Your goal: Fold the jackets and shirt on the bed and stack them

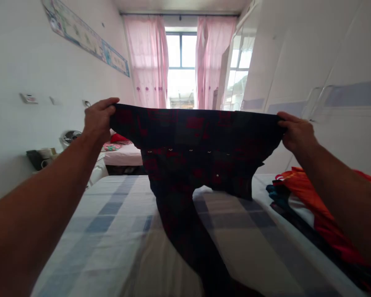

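Note:
A dark shirt [185, 136] with dull red patches is stretched out in the air above the bed, a row of small shiny buttons across it. My left hand [99, 117] pinches its upper left corner. At the opposite upper corner my right hand [297, 130] is closed on the cloth. One long sleeve [185, 235] hangs from the shirt and runs down over the bed toward me. A shorter flap of the cloth hangs on the right. The fingertips behind the cloth are partly hidden.
Beneath the shirt lies a bed with a blue and pale striped sheet [111, 222]. Orange, red and dark clothes [309, 198] are heaped along its right side. White wardrobe doors [336, 57] stand at the right. A second bed [123, 156] and a fan [71, 136] are farther back left.

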`<state>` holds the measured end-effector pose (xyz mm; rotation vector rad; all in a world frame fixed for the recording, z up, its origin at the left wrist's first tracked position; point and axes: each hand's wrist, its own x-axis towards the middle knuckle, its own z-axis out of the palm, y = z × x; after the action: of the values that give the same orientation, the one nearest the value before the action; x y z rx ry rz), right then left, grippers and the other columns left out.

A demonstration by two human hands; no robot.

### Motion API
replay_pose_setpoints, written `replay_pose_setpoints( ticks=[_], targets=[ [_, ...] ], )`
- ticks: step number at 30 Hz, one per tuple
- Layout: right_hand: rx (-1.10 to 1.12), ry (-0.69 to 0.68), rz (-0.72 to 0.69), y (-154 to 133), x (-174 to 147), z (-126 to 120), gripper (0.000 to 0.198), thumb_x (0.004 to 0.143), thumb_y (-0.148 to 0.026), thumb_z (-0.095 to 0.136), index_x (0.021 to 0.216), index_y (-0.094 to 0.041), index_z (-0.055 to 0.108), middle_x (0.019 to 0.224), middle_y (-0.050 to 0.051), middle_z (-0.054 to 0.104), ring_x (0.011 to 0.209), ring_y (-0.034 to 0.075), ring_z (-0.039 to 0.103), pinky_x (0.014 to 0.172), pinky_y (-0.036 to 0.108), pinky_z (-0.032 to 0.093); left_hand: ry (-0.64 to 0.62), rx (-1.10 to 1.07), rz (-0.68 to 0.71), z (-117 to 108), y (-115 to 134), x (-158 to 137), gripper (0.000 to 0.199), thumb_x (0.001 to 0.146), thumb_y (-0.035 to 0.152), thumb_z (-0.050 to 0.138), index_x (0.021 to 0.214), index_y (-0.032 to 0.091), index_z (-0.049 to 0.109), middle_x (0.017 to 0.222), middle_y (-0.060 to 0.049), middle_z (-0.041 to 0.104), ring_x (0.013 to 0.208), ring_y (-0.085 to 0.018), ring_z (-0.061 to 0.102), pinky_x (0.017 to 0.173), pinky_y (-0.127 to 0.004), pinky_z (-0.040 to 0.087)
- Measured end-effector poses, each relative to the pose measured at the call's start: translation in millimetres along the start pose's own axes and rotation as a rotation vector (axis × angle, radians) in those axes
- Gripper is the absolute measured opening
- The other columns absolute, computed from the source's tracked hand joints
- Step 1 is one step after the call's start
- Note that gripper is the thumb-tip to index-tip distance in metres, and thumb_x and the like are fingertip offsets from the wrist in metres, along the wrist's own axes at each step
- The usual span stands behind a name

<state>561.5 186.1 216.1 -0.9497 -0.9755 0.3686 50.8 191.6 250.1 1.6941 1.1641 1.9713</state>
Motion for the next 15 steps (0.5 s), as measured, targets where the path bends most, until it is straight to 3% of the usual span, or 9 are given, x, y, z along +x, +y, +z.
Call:
replay_pose_setpoints(
  ticks=[2, 5, 7, 9, 12, 15],
  targets=[
    [0.019, -0.046, 0.060, 4.4, -21.6, -22.8, 0.049, 0.074, -0.002, 0.057, 0.123, 0.000, 0.053, 0.116, 0.017, 0.061, 0.082, 0.007, 0.058, 0.073, 0.020, 0.043, -0.038, -0.002, -0.022, -19.0, -2.7, -27.2, 0.056, 0.078, 0.018, 0.060, 0.129, 0.000, 0.046, 0.122, -0.011, 0.059, 0.102, -0.019, 0.056, 0.089, -0.032, 0.043],
    [-0.090, -0.158, 0.251, 32.5, -82.9, -75.8, 0.038, 0.068, -0.010, 0.063, 0.106, -0.011, 0.066, 0.105, 0.012, 0.065, 0.079, 0.012, 0.060, 0.071, 0.024, 0.048, -0.205, 0.015, -0.201, -62.8, -30.2, -101.6, 0.050, 0.073, 0.027, 0.067, 0.118, 0.006, 0.059, 0.107, -0.008, 0.067, 0.097, -0.021, 0.060, 0.089, -0.036, 0.046],
    [-0.230, -0.212, 0.376, 54.0, -133.0, -114.4, 0.027, 0.061, -0.022, 0.068, 0.089, -0.020, 0.070, 0.096, 0.007, 0.068, 0.079, 0.019, 0.061, 0.068, 0.028, 0.051, -0.319, 0.145, -0.431, -94.4, -51.1, -161.7, 0.042, 0.063, 0.036, 0.074, 0.099, 0.014, 0.071, 0.097, -0.005, 0.071, 0.091, -0.025, 0.062, 0.083, -0.035, 0.050],
    [-0.425, -0.332, 0.492, 69.6, -179.1, -146.7, 0.024, 0.056, -0.031, 0.072, 0.080, -0.024, 0.072, 0.089, 0.006, 0.068, 0.085, 0.025, 0.061, 0.072, 0.030, 0.052, -0.486, 0.295, -0.668, -118.3, -64.0, -217.1, 0.040, 0.062, 0.046, 0.072, 0.094, 0.023, 0.074, 0.100, -0.002, 0.071, 0.099, -0.028, 0.061, 0.088, -0.035, 0.048],
    [-0.568, -0.544, 0.598, 77.7, -223.6, -171.2, 0.029, 0.057, -0.044, 0.071, 0.082, -0.029, 0.074, 0.092, 0.005, 0.069, 0.097, 0.032, 0.060, 0.083, 0.036, 0.050, -0.625, 0.336, -0.834, -127.0, -64.1, -270.8, 0.044, 0.064, 0.054, 0.068, 0.100, 0.030, 0.072, 0.103, 0.000, 0.071, 0.109, -0.031, 0.058, 0.098, -0.041, 0.042],
    [-0.597, -0.607, 0.583, 73.5, -235.3, -167.0, 0.038, 0.065, -0.049, 0.066, 0.099, -0.035, 0.070, 0.113, 0.000, 0.065, 0.114, 0.030, 0.052, 0.097, 0.034, 0.042, -0.590, 0.262, -0.867, -111.9, -54.2, -283.5, 0.050, 0.065, 0.051, 0.068, 0.111, 0.032, 0.067, 0.111, 0.001, 0.069, 0.111, -0.029, 0.057, 0.099, -0.038, 0.041]
  ],
)
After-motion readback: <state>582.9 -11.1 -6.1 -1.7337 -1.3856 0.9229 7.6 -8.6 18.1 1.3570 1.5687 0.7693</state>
